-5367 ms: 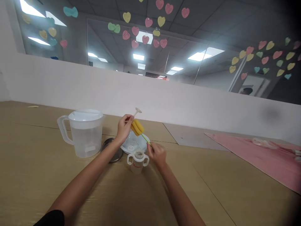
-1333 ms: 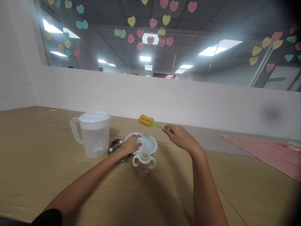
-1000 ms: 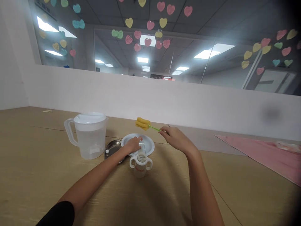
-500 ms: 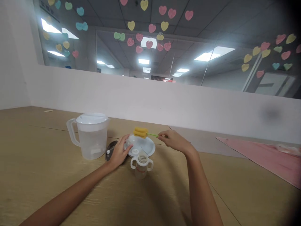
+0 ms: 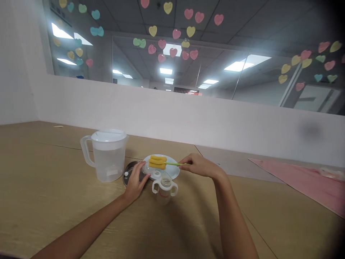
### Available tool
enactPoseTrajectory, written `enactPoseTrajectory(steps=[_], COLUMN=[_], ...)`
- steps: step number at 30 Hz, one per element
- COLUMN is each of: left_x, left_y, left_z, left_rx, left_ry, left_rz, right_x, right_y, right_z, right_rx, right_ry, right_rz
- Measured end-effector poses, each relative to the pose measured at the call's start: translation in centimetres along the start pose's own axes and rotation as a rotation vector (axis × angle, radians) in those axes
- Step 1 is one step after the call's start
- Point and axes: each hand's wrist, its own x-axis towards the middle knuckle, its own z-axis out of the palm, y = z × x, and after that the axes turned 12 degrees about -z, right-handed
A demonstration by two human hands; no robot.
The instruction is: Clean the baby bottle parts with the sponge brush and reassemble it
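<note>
A sponge bottle brush (image 5: 157, 163) with a yellow head and thin green handle is pinched in my right hand (image 5: 198, 165). Its head is over the white bowl-like dish (image 5: 174, 173), close to my left fingertips. My left hand (image 5: 137, 181) curves its thumb and fingers around a clear domed cap (image 5: 146, 169) at the dish's left side, partly hidden by the brush head. A small white ring (image 5: 156, 174) is at the near side of the dish. In front stands an uncapped baby bottle (image 5: 164, 192) with two white handles, upright and touched by neither hand.
A lidded clear pitcher (image 5: 110, 160) stands at the left. Behind my left hand lies a round metal tray (image 5: 126, 180) with a small white piece (image 5: 126, 173) on it. At the right is a pink cloth (image 5: 302, 180); a white wall (image 5: 167, 111) borders the table.
The brush head has come down and slightly left, toward the dish and the clear cap. My right hand has lowered with it. The view has shifted slightly.
</note>
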Motion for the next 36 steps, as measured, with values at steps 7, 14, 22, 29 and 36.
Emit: enactPoseTrajectory(steps=[7,14,22,29,36], left_x=[0.2,-0.4,-0.3,-0.3,0.6], left_y=[-0.2,0.4,0.2,-1.2,-0.8], left_z=[0.1,-0.1,-1.0,-1.5,-1.0], left_rx=[0.015,0.021,0.088,0.026,-0.075], left_ry=[0.020,-0.016,-0.036,-0.107,-0.002], left_rz=[0.004,0.120,0.166,0.181,0.022], right_x=[-0.3,0.5,2.0,2.1,2.3], right_y=[-1.0,-2.9,-4.4,-3.7,-3.7], right_z=[-0.3,1.0,3.1,3.1,3.0], right_rx=[-0.064,-0.177,-0.383,-0.406,-0.400], right_ry=[-0.001,-0.059,-0.016,-0.015,0.049], right_rz=[0.048,0.068,-0.034,-0.109,-0.078])
